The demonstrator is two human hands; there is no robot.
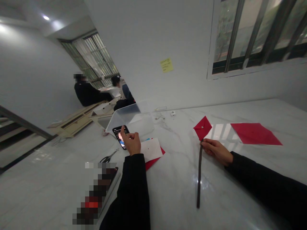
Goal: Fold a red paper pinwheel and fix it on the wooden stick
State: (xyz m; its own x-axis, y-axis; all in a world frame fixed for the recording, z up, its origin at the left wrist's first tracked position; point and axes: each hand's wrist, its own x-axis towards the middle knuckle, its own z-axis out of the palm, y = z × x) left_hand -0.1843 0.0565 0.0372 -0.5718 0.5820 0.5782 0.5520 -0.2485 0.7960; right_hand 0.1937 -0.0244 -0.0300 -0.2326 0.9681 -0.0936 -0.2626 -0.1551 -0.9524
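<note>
My left hand point(131, 141) is closed around a black phone point(120, 135) with a lit screen, thumb on the glass, above the white marble table point(182, 191). My right hand point(216, 150) pinches a long dark stick point(199, 179) near its top. A folded red paper piece point(202, 127) is pinned at the stick's upper end, like a pinwheel head. The stick's lower end rests on the table.
White and red paper sheets point(153, 150) lie by my left hand, scissors point(109, 156) to their left. A red sheet point(254, 133) lies on white paper at right. A clear plastic box point(134, 119) stands behind the phone. Two people sit far back left.
</note>
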